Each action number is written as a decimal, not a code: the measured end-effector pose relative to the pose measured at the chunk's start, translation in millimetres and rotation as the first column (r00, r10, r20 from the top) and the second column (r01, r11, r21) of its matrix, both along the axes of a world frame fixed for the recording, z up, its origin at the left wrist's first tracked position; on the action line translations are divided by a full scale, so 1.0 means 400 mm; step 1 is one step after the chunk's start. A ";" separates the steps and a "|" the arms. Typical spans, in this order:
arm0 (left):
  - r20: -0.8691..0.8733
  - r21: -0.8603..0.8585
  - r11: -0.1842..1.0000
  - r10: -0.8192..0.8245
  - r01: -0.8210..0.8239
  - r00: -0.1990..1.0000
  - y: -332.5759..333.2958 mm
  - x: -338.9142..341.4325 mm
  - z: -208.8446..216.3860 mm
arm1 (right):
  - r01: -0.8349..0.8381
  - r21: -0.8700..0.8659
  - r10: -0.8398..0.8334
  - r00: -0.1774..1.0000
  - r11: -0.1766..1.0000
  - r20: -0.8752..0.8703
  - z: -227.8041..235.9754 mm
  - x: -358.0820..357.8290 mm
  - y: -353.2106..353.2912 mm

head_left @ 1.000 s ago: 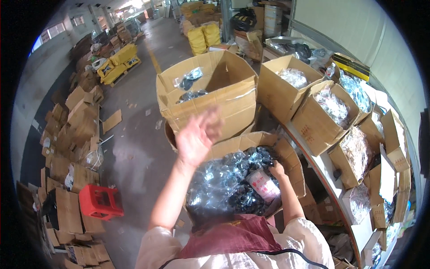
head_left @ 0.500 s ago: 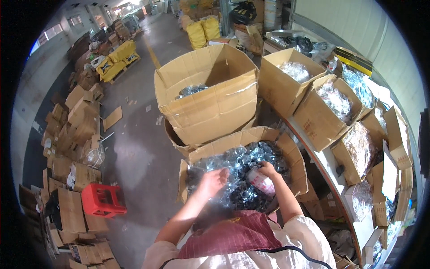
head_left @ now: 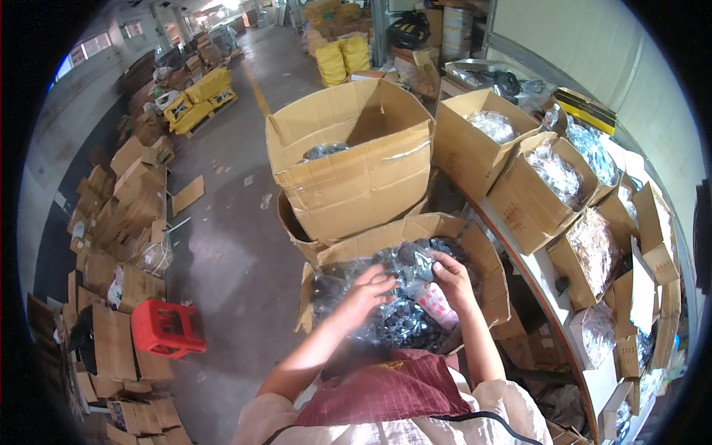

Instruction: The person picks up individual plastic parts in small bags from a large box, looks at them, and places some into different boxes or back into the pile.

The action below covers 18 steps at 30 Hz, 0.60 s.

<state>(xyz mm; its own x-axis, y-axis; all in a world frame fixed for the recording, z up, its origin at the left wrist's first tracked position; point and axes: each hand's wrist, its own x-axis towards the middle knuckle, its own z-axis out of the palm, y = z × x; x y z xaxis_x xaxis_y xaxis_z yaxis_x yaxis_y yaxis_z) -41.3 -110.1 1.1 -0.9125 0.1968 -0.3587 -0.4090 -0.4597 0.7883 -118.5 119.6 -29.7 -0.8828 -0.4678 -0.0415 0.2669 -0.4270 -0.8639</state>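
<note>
An open cardboard box [head_left: 493, 285] in front of me holds a heap of dark pieces in clear plastic bags [head_left: 411, 326]. My right hand [head_left: 452, 278] pinches the edge of a small clear plastic bag with something dark inside [head_left: 415, 261], lifted over the heap. Left of that bag, my left hand [head_left: 371, 291] hovers with its fingers apart and nothing visible in it. Just below my right hand lies a white package with a pink pattern [head_left: 436, 304]; I cannot tell whether the hand touches it.
Beyond the box stands a taller cardboard box [head_left: 356, 185] with dark bagged pieces inside. On the right, a curved table [head_left: 528, 271] carries several boxes of plastic-wrapped goods. A red plastic stool [head_left: 169, 328] is on the floor at left, near piled cardboard [head_left: 119, 334].
My right hand has risen slightly from beside the pink-patterned package and now has a dark bagged piece in it. My left hand has moved a little right, its fingers spreading.
</note>
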 end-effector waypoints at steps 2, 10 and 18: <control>-0.034 -0.010 1.000 0.011 -0.012 0.999 0.010 0.004 0.037 | 0.018 0.001 -0.018 0.999 1.000 -0.031 0.063 0.038 -0.016; -0.221 0.014 0.993 0.120 -0.120 0.968 0.030 0.043 0.100 | 0.016 0.029 -0.010 0.980 0.999 -0.199 0.140 0.100 -0.015; -0.250 0.073 0.984 0.179 -0.165 0.952 0.040 0.055 0.124 | 0.024 -0.032 -0.030 0.977 0.999 -0.209 0.157 0.114 -0.005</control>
<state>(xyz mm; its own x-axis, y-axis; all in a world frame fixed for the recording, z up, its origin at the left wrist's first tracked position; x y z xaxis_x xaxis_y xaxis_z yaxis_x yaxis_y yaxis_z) -19.1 -94.0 50.6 -0.9938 0.0408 -0.1035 -0.1089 -0.5475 0.8297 -72.8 117.5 33.3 -0.8829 -0.4419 0.1590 0.0695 -0.4579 -0.8863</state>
